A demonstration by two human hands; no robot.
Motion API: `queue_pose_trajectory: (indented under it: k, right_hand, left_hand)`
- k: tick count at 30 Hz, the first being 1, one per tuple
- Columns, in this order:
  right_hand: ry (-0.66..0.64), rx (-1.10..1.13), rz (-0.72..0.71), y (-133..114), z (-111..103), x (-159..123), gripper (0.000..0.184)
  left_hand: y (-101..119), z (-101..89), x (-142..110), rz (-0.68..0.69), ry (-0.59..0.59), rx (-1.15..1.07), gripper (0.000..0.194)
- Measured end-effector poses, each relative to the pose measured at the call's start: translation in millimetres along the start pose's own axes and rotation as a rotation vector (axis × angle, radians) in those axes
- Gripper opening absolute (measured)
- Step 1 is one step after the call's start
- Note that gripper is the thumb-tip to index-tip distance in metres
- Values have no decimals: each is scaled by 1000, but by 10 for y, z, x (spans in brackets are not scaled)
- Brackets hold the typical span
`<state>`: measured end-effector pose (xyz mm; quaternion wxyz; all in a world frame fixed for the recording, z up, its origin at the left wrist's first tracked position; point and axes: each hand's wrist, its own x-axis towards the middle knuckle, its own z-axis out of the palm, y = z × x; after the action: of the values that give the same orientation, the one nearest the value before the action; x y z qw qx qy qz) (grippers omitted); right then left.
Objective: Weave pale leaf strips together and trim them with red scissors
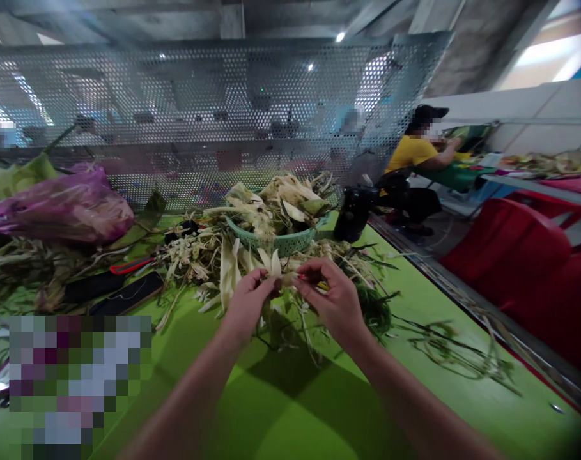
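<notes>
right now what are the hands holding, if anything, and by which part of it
A small pale husk-like piece, pinched at opposite sides: the left hand at its left, the right hand at its right. The exact contact spots are hidden.

Cream corn-husk piece (275, 263), pointed petal-like tips directed upward, held between left hand (247, 300) and right hand (334, 299).

The left forearm (189, 390), bare, is angled up from the bottom left of the frame; the right forearm (405, 386), also bare, is angled up from the lower right. Near the centre, the left hand (245, 305) and right hand (337, 300) are held near each other, fingers (320, 266) bent, both closed in a fingertip pinch.
</notes>
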<state>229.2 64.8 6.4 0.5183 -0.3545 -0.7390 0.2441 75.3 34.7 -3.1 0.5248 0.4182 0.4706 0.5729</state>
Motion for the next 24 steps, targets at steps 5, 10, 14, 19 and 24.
queue_pose_trajectory:
  k: [5,10,14,19,24]
  right_hand:
    - [-130,-110,166,116,-2,13,23]
    - [-71,14,242,174,-2,53,27]
    - [-38,94,168,94,-6,68,20]
    - [-55,114,72,58,35,33,11]
    - [-49,84,19,57,49,22,4]
  left_hand:
    - [29,-32,5,-72,74,-175,25]
    - [-7,-65,14,-29,63,-17,21]
    - [15,-68,9,-14,54,289,18]
    - [-6,-50,-5,103,-50,619,14]
    - [-18,2,-32,226,-218,652,13]
